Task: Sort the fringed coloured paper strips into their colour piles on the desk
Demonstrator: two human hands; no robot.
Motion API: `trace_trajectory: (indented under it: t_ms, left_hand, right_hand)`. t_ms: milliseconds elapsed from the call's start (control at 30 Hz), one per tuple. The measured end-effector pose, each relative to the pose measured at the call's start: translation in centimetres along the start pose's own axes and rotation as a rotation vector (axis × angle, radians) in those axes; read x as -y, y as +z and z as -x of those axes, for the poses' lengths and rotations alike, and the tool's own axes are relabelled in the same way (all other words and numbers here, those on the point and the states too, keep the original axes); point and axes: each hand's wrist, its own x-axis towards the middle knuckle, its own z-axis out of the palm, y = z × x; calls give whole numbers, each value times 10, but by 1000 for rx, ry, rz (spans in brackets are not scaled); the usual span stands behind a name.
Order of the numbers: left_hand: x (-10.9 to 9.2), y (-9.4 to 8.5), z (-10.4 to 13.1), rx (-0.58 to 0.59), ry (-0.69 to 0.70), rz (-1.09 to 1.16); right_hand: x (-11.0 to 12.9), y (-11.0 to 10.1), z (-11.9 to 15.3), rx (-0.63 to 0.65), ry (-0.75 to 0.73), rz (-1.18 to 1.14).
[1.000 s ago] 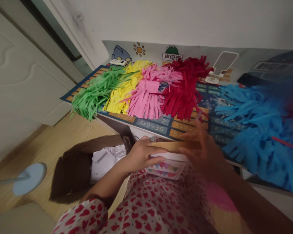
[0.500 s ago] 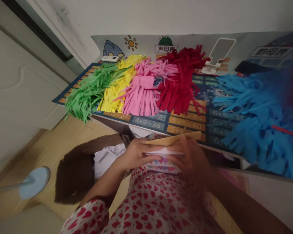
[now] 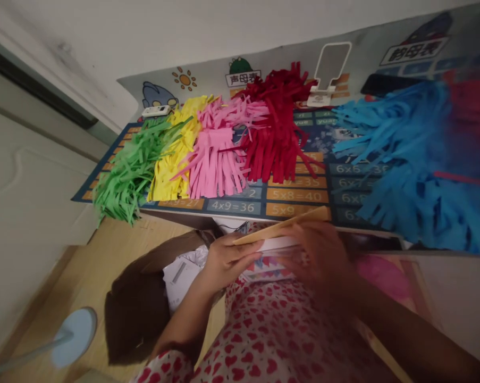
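In front of my body, a folded sheet of orange-yellow paper (image 3: pixel 289 223) stands tilted along its long edge. My left hand (image 3: pixel 227 259) is closed on its left end, thumb below and fingers above. Under it are a white strip of paper or card (image 3: pixel 278 243) and a clear packet printed with coloured triangles (image 3: pixel 268 269). My right hand (image 3: pixel 318 252), slightly blurred, is closed round the right side of the sheet and packet. The undersides of both hands are hidden.
Fringed paper bundles in green (image 3: pixel 124 173), yellow (image 3: pixel 171 165), pink (image 3: pixel 218 162), dark red (image 3: pixel 277 141) and blue (image 3: pixel 411 175) lie on the table mat (image 3: pixel 234 206). A white phone stand (image 3: pixel 321 98) is behind. Below left is an open cardboard box (image 3: pixel 130 319).
The view has tilted and shifted. The orange-yellow sheet slants more, its right end higher. More of the white strip shows, and my right hand's fingers have shifted along the sheet.
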Motion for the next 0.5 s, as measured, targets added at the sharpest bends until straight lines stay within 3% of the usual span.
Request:
trace_trajectory:
  t_ms: [67,133,233,300,367,500]
  left_hand:
    - [-5,1,-2,-21,-6,-12]
    - [-12,3,-2,-39,-26,-47]
    - [-22,8,-1,-65,-63,-123]
    - [-27,12,2,-77,-60,-164]
    - [-29,17,4,-82,-50,-191]
    - [-31,21,6,-79,-24,-221]
  right_hand:
    - [18,-10,10,-113,183,-106]
    - [37,-11,19,-174,426,-386]
    - [54,8,24,-207,791,-976]
    - [55,24,21,-248,996,-1241]
    - [54,35,16,-303,1110,-1328]
    - [53,40,6,-392,1135,-1305]
